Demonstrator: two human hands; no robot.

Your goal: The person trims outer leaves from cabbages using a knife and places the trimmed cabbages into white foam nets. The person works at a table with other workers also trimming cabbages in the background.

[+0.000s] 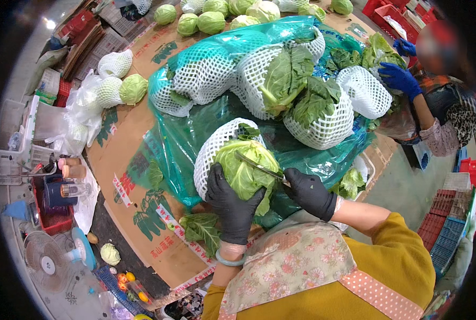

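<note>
A green cabbage lies in front of me, partly inside a white foam net sleeve. My left hand, in a black glove, grips its near side with thumb and fingers spread around it. In my black-gloved right hand is a knife, its curved blade lying across the top of the cabbage. Beneath is a green plastic bag. Further cabbages in foam nets rest on it, one with dark outer leaves and another to its right. A loose leaf lies by my left wrist.
Cardboard covers the table. Trimmed cabbages stand along the far edge. A co-worker's blue-gloved hand holds a cabbage at right. Below the table's right edge sits a tub of leaves. A fan and crates stand around.
</note>
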